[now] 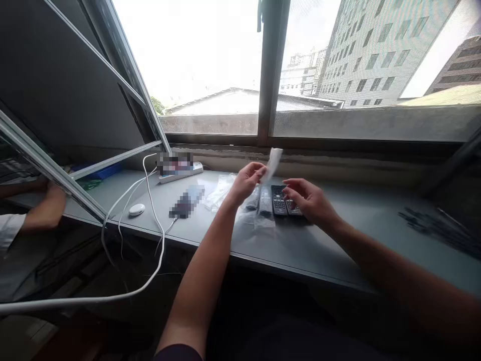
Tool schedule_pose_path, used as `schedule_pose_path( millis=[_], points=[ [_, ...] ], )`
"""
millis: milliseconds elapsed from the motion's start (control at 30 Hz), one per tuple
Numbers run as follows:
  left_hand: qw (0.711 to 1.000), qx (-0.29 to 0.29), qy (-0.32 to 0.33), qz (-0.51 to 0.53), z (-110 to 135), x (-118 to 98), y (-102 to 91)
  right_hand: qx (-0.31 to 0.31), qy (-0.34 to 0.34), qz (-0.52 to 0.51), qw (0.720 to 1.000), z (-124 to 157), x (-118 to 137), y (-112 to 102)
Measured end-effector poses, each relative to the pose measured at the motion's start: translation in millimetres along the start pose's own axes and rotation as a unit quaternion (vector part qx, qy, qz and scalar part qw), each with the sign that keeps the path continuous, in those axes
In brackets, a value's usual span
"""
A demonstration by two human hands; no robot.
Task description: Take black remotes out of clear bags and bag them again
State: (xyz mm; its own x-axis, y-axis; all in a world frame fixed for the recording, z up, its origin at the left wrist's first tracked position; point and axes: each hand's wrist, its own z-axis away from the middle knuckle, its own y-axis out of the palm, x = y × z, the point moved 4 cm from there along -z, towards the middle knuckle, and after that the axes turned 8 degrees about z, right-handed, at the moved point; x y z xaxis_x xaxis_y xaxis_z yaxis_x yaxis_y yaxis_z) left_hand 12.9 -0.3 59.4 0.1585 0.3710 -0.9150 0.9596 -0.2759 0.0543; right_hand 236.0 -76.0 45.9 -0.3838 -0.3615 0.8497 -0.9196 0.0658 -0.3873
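Observation:
My left hand is raised above the grey ledge and pinches a small clear plastic bag that stands up from its fingertips. My right hand hovers low over two black remote controls lying side by side, fingers curled and apart, touching or nearly touching their keys. Another remote inside a clear bag lies just left of them. More clear bags lie flat further left.
A white power strip with white cables, a white puck-shaped object and a dark phone lie to the left. Another person's hand rests at far left. Black strips lie at right. Window behind.

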Motion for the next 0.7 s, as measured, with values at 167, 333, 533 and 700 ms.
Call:
schedule_pose_path(
  millis=[167, 333, 533, 700],
  points=[
    [0.953, 0.158, -0.091, 0.241, 13, 0, 30.7, -0.009, -0.003, 0.024, 1.0, -4, -7, -1],
    [0.923, 0.174, -0.108, 0.327, 16, -1, 33.9, 0.046, 0.006, 0.065, 0.997, -2, -3, -1],
    [0.914, 0.07, -0.07, 0.394, 7, 4, 18.0, 0.028, 0.008, 0.049, 0.998, -1, 2, -2],
    [0.925, 0.002, -0.07, 0.375, 2, 6, 12.9, -0.002, 0.009, 0.009, 1.0, 1, 5, -2]
  ],
)
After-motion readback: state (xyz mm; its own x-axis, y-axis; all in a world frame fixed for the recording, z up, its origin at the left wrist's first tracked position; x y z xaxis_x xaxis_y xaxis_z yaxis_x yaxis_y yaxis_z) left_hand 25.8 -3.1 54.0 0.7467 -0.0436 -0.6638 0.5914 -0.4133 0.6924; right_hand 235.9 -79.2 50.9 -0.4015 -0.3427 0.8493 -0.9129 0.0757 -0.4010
